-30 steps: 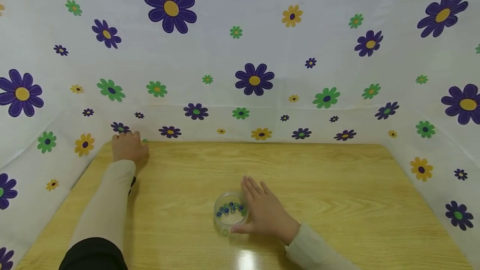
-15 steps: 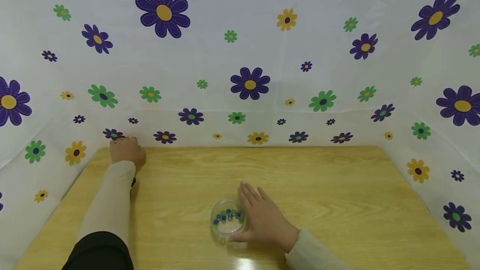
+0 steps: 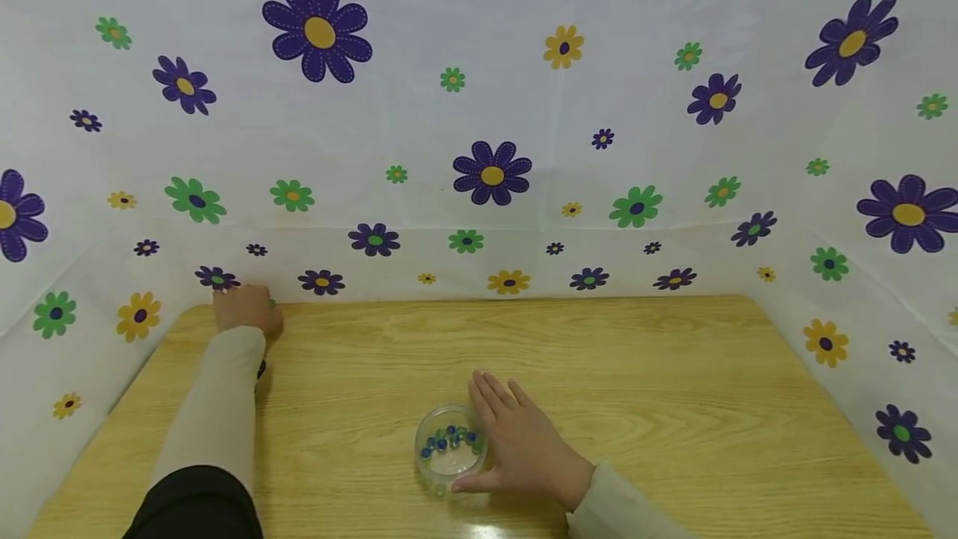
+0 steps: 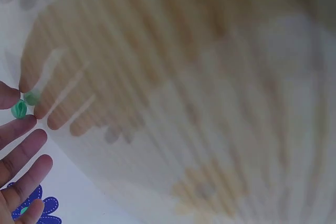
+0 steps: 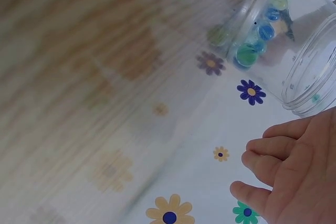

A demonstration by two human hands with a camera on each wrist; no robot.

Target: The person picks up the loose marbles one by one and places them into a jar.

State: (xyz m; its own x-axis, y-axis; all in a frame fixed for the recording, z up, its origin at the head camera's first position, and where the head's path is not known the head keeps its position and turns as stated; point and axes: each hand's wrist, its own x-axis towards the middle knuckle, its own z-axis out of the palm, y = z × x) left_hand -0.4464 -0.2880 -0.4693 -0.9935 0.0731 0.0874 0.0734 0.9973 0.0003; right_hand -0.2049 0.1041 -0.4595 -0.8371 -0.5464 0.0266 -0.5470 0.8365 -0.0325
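Note:
At the far left corner of the table my left hand (image 3: 247, 311) is lowered to the wooden surface. In the left wrist view its thumb and index finger pinch a green glass marble (image 4: 19, 109), which is mirrored in the glossy tabletop; the other fingers are spread. A clear round jar (image 3: 421, 466), its mouth uncovered, stands near the front middle. Blue and green marbles (image 3: 449, 437) lie inside it, several in number. My right hand (image 3: 524, 447) rests along the jar's right side with straight fingers and the thumb held apart. Whether it touches the wall is unclear.
The wooden table (image 3: 636, 389) is shiny and reflects hands and jar. A white flower-printed cloth (image 3: 419, 123) hangs behind and along both sides, meeting the table's back edge close to my left hand. A pale green spot (image 3: 440, 489) shows at the jar's foot, possibly a reflection.
The head view has tilted, so the whole scene sits slightly lower and further left. The left hand stays at the far corner; the right hand stays beside the jar.

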